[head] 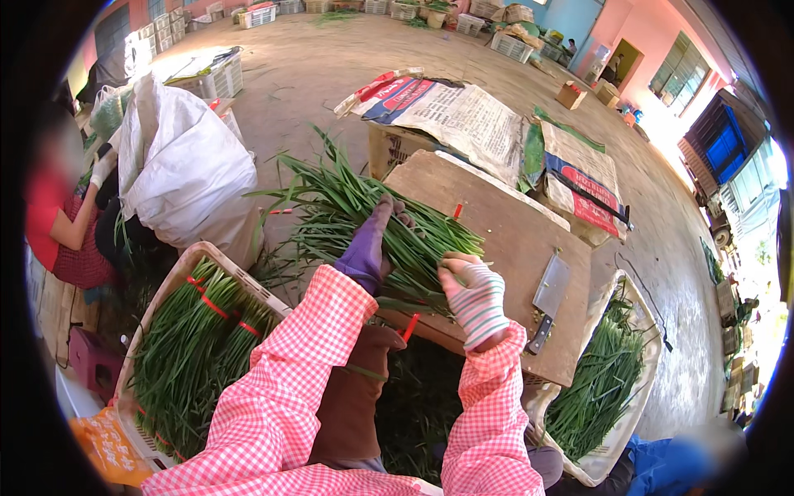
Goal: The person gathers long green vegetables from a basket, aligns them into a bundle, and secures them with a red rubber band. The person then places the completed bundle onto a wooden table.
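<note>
A loose bunch of green garlic chives (397, 229) lies across the near left part of a wooden board (515, 217), its leafy ends hanging past the board's left edge. My left hand (375, 239), in a purple and dark glove, is closed around the middle of the bunch. With fingers curled at the stem ends, my right hand (474, 297), in a striped glove with bare fingertips, pinches some stalks. To its right rests a cleaver (552, 286), its black handle towards me. A red tie (458, 211) shows behind the bunch; another red tie (410, 327) hangs at the near edge.
At left, a crate (205, 248) holds chive bundles bound with red ties; another crate (645, 347) at right holds loose chives. A white sack (186, 161) stands near a seated person (68, 229). Fertilizer bags (459, 118) cover crates beyond the board. Someone in blue (664, 462) is lower right.
</note>
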Demonstrator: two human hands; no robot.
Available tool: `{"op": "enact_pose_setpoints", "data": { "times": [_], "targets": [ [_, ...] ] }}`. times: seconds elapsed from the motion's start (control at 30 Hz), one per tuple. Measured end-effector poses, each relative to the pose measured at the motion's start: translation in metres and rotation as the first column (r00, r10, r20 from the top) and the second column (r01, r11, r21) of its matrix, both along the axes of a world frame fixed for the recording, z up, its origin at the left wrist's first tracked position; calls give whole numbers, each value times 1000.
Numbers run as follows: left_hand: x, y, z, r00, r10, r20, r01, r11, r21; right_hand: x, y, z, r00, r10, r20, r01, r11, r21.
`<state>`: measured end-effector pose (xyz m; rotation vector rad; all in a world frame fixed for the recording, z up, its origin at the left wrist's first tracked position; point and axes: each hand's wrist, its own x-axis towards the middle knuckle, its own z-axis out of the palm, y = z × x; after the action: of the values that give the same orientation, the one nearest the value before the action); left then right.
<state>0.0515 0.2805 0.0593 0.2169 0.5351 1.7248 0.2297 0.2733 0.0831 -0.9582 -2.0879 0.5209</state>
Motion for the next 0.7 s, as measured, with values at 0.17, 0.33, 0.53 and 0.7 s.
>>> {"op": "enact_pose_setpoints", "data": {
  "times": [0.17, 0.33, 0.53, 0.7],
  "targets": [
    [-22, -1, -24, 999, 31, -26, -28, 993, 112, 13, -18, 8, 810, -212, -547, -149, 828, -540],
    [-21, -8, -17, 988, 94, 122, -88, 995, -47, 48, -32, 19, 743, -417, -524, 58, 819, -571],
    [-34, -14, -33, 949, 186, 256, -159, 980, -123, 117, -63, -7, 522, -531, -668, 148, 827, -542],
    [-37, -16, -25, 936, 218, 276, -169, 967, -189, 169, -102, -58, 893, -448, 37, 387, 726, -568]
  ]
}}
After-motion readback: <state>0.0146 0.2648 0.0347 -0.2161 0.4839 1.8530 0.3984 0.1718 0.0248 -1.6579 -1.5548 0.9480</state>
